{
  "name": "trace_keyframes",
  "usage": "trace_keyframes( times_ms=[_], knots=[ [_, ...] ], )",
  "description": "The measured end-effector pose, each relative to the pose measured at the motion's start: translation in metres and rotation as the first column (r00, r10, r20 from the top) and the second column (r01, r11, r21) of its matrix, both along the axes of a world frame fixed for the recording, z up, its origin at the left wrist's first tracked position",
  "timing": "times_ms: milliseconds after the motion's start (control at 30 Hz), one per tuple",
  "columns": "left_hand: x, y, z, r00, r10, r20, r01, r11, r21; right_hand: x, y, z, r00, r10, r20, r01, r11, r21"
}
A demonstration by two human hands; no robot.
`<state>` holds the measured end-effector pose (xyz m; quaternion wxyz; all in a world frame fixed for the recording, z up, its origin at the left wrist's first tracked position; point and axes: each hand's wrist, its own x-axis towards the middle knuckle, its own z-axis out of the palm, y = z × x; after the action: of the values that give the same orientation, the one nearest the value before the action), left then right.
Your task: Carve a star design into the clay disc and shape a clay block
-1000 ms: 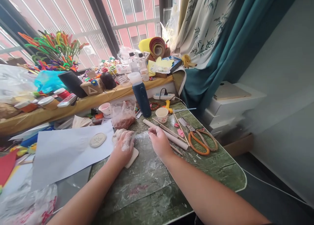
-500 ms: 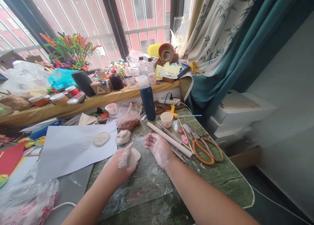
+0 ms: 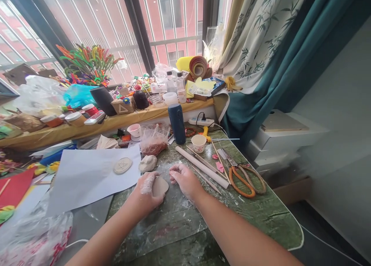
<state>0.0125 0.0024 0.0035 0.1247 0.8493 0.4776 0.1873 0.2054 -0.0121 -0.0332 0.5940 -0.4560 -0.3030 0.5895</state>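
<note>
A flat, pale piece of clay (image 3: 160,187) with rounded edges is held in my left hand (image 3: 147,190), the thumb along its near side and the fingers around its far left edge. White residue coats the back of that hand. To the right of the clay and apart from it, my right hand (image 3: 185,181) is curled, fingertips drawn together, with nothing visible in them. Beneath both hands lies a smeared clear sheet (image 3: 174,223). Just beyond my left hand sits a lump of pale clay (image 3: 147,163).
A clay disc with a star (image 3: 122,166) lies on white paper (image 3: 87,173). To the right are a rolling pin (image 3: 203,167), a pointed wooden stick (image 3: 206,180) and large scissors (image 3: 243,181). Behind stand a paper cup (image 3: 198,144) and a dark blue bottle (image 3: 176,123).
My right hand has turned from a half-open, palm-up pose to curled fingers. The fingers of my left hand have bent in around the clay's edge. The view has shifted slightly.
</note>
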Motion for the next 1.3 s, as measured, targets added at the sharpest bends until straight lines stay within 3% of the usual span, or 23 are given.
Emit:
trace_keyframes(
  times_ms=[67,133,167,233,267,300,333,367,400,433,467,500,567,600,633,733,833,1033,1167,1300],
  knots=[
    [0.002,0.0,0.002,0.997,0.025,0.077,-0.02,0.997,-0.078,0.0,0.0,-0.001,1.0,0.001,0.017,-0.002,1.0,0.005],
    [0.002,0.001,0.003,0.981,0.103,0.165,-0.063,0.97,-0.234,-0.001,0.0,-0.002,1.0,0.005,0.027,-0.005,1.0,0.009],
    [0.002,0.002,0.004,0.964,0.162,0.209,-0.081,0.933,-0.349,0.0,0.0,-0.002,1.0,0.006,0.03,-0.007,1.0,0.009],
    [-0.001,0.004,0.008,0.917,0.286,0.278,-0.073,0.806,-0.587,0.0,0.0,-0.001,0.999,0.007,0.034,-0.008,1.0,0.009],
    [-0.003,0.005,0.012,0.891,0.334,0.308,-0.052,0.749,-0.661,0.0,-0.001,-0.001,0.999,0.007,0.034,-0.007,1.0,0.007],
    [-0.005,0.006,0.017,0.864,0.368,0.343,-0.041,0.731,-0.682,0.0,-0.001,-0.001,0.999,0.008,0.034,-0.008,1.0,0.005],
    [-0.008,0.006,0.023,0.837,0.387,0.386,-0.059,0.765,-0.641,0.0,-0.001,-0.001,0.999,0.009,0.033,-0.009,1.0,0.003],
    [-0.01,0.005,0.03,0.814,0.382,0.437,-0.107,0.839,-0.534,0.0,-0.001,-0.001,0.999,0.011,0.031,-0.011,1.0,0.0],
    [-0.013,0.002,0.038,0.798,0.348,0.492,-0.182,0.917,-0.354,0.0,-0.001,-0.001,1.0,0.013,0.027,-0.013,1.0,-0.003],
    [-0.015,-0.001,0.045,0.8,0.288,0.526,-0.259,0.957,-0.129,0.001,-0.001,0.0,1.0,0.016,0.024,-0.016,1.0,-0.008],
    [-0.017,-0.006,0.051,0.827,0.196,0.527,-0.293,0.95,0.106,0.001,-0.001,0.0,1.0,0.018,0.02,-0.018,1.0,-0.014],
    [-0.019,-0.011,0.055,0.879,0.09,0.468,-0.247,0.926,0.287,0.002,-0.001,0.0,1.0,0.02,0.016,-0.02,1.0,-0.019],
    [-0.022,-0.024,0.055,0.965,-0.105,0.241,-0.015,0.894,0.448,0.004,0.0,0.002,1.0,0.023,0.006,-0.023,0.999,-0.03],
    [-0.023,-0.029,0.052,0.975,-0.191,0.112,0.131,0.905,0.405,0.005,0.0,0.003,1.0,0.023,0.0,-0.023,0.999,-0.034],
    [-0.024,-0.034,0.046,0.974,-0.223,0.031,0.201,0.923,0.327,0.005,0.0,0.004,1.0,0.023,-0.007,-0.023,0.999,-0.037],
    [-0.028,-0.039,0.03,0.992,-0.122,0.023,0.112,0.958,0.266,0.007,0.0,0.006,0.999,0.018,-0.03,-0.019,0.999,-0.04],
    [-0.023,-0.027,0.027,0.997,0.001,0.072,-0.019,0.969,0.247,0.006,-0.001,0.007,0.999,0.005,-0.049,-0.007,0.999,-0.037],
    [0.017,0.011,0.046,0.991,-0.123,0.055,0.099,0.94,0.325,0.008,-0.005,0.013,0.994,-0.062,-0.095,0.061,0.998,-0.009],
    [0.041,0.032,0.033,0.996,-0.024,-0.086,0.05,0.949,0.311,0.017,-0.004,0.016,0.978,-0.175,-0.116,0.175,0.985,-0.005],
    [0.045,0.044,0.017,0.976,-0.126,-0.177,0.159,0.968,0.193,0.022,-0.003,0.015,0.962,-0.235,-0.139,0.233,0.972,-0.031]
  ],
)
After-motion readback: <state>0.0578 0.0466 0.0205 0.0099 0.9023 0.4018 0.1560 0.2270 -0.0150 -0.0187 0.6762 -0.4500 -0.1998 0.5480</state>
